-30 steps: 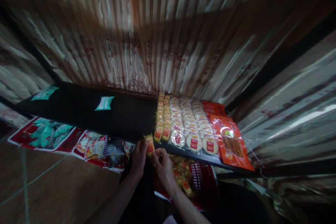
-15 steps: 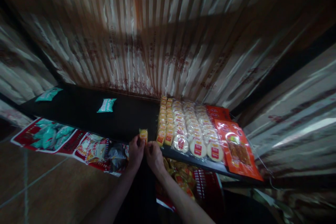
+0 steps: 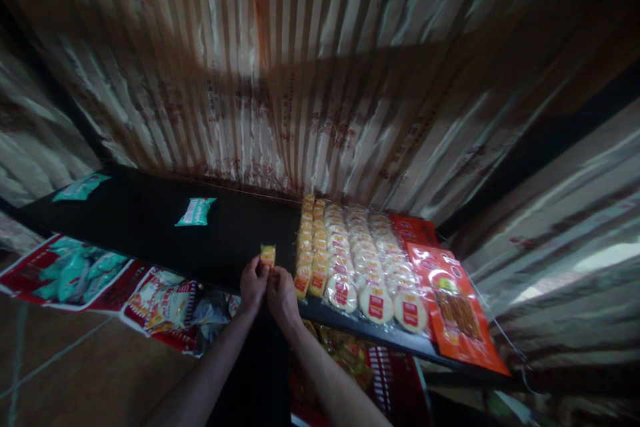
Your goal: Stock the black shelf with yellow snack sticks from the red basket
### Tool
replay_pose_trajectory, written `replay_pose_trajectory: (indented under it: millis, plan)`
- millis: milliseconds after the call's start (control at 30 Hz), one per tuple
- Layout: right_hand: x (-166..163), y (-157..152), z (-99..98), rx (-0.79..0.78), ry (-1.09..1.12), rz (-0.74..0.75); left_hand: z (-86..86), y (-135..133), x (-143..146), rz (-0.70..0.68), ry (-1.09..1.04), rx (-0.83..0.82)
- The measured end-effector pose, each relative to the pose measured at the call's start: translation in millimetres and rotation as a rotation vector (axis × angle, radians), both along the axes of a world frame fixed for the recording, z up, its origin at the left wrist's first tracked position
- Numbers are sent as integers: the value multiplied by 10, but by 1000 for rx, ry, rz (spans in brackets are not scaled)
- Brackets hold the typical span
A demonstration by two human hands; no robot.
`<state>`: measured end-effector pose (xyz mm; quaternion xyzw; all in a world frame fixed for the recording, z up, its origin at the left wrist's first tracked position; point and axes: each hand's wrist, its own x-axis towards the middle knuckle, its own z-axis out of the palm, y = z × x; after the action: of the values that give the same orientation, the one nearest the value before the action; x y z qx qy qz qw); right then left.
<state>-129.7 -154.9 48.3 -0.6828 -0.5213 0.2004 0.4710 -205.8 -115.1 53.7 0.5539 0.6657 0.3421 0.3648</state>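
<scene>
The left hand point(image 3: 254, 285) and right hand point(image 3: 283, 297) pinch a yellow packet point(image 3: 268, 255) near the black shelf's point(image 3: 235, 230) front edge; below, one red container point(image 3: 14, 280) holds teal packets point(image 3: 73, 278), another point(image 3: 407, 390) yellowish ones point(image 3: 345, 352).

This looks like a small shop, or a corner set up as one (which of the two, I cannot tell). A long black shelf point(image 3: 150, 227) carries packaged snacks laid out as goods on display: small yellow packets point(image 3: 319, 253) and round white crackers point(image 3: 341, 292) in wrappers, lined up in neat rows with labels showing, orange bags point(image 3: 457, 307) at the right end, and turquoise packets point(image 3: 196, 211) farther left. Below the shelf's front edge, red printed containers point(image 3: 131, 282) hold more packets in loose heaps. Striped, printed sheeting point(image 3: 320, 67) hangs behind, above a tiled floor point(image 3: 65, 353)
</scene>
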Motion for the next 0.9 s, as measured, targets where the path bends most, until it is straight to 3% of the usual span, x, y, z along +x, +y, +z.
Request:
replay_pose_trajectory:
  millis: [267,633,900]
  plan:
    - [41,311,-1,-62,63,-91,-109,269,119,-41,-161,73]
    - [152,760,-37,-39,150,-89,-93,702,335,-96,-156,120]
    - [238,1152,-27,-25,150,-162,-177,1091,537,-84,-216,166]
